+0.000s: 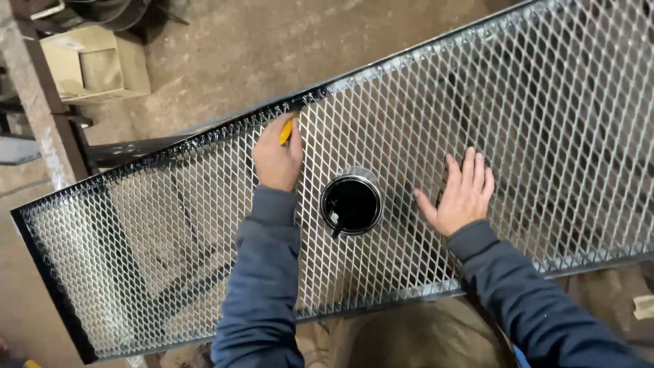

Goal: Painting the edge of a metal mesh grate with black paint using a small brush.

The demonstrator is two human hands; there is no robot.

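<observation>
A cardboard box sits on the floor at upper left, beyond the mesh panel. The left hand grips a yellow-handled brush at the panel's black upper frame. The right hand lies flat, fingers spread, on the mesh. Between the hands stands a can of black paint.

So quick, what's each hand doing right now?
Left hand: closed around a yellow-handled brush at the mesh panel frame's far edge.
Right hand: open, flat on the mesh, holding nothing.
</observation>
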